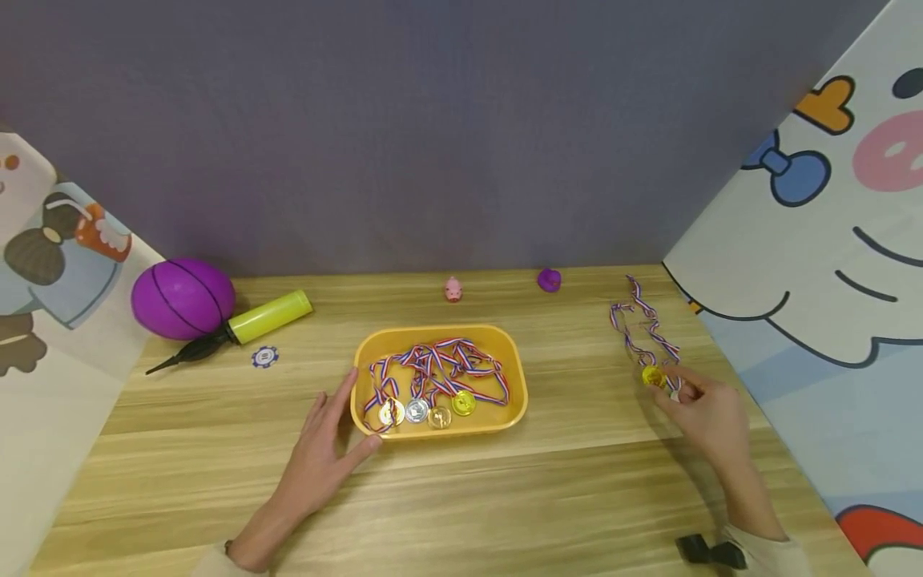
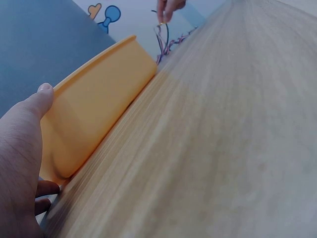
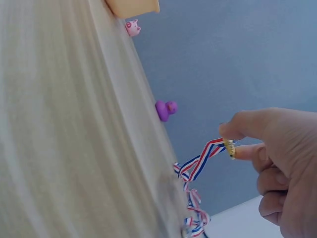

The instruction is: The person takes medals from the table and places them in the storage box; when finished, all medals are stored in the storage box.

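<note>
My right hand (image 1: pixel 710 417) pinches a gold medal (image 1: pixel 653 376) between thumb and index finger, lifted above the table's right side. Its red, white and blue ribbon (image 3: pixel 202 161) trails down to tangled ribbons (image 1: pixel 642 324) on the wood. A paler medal (image 1: pixel 675 391) shows partly behind the fingers. Straight fingers of my left hand (image 1: pixel 313 461) touch the left end of a yellow basket (image 1: pixel 521 385), the thumb at its near rim. Inside lie crumpled striped ribbons (image 1: pixel 440 365) and several medals, among them a silver medal (image 1: pixel 417 409) and a yellow-gold medal (image 1: pixel 464 402).
Behind the basket stand a pink pig figure (image 1: pixel 453 289) and a purple duck (image 1: pixel 550 279). At the left are a purple ball (image 1: pixel 183 299), a yellow hand pump (image 1: pixel 270 317) and a poker chip (image 1: pixel 264 357). A grey partition (image 1: pixel 404 160) closes off the back.
</note>
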A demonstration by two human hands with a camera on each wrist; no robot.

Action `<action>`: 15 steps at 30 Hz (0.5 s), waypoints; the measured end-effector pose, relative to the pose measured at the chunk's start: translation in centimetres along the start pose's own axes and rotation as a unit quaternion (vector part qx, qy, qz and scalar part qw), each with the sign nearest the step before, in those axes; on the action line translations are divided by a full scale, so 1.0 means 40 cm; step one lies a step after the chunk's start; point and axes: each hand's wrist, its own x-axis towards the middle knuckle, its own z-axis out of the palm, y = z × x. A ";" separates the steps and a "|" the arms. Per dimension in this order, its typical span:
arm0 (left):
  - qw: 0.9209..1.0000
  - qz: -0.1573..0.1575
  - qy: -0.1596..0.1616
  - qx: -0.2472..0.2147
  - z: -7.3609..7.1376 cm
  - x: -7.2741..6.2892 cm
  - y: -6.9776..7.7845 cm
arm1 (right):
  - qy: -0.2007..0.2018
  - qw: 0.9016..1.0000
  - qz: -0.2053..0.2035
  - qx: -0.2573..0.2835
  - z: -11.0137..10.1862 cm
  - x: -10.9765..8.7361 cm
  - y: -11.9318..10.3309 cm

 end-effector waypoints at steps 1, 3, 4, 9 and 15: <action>1.000 0.001 0.000 0.000 0.000 0.000 0.000 | 0.012 1.000 -0.007 0.004 -0.002 0.002 -0.003; 1.000 0.002 0.000 0.000 -0.001 0.001 0.000 | 0.034 0.999 -0.022 0.009 -0.007 0.007 -0.009; 1.000 0.003 0.001 -0.001 -0.001 0.001 0.000 | 0.042 0.999 -0.028 0.010 -0.010 0.010 -0.014; 1.000 -0.003 0.000 -0.002 -0.001 -0.001 0.001 | 0.058 0.997 -0.039 0.019 -0.021 0.024 -0.036; 1.000 0.001 0.002 -0.004 -0.001 -0.001 0.004 | 0.054 0.997 -0.055 0.023 -0.036 0.058 -0.070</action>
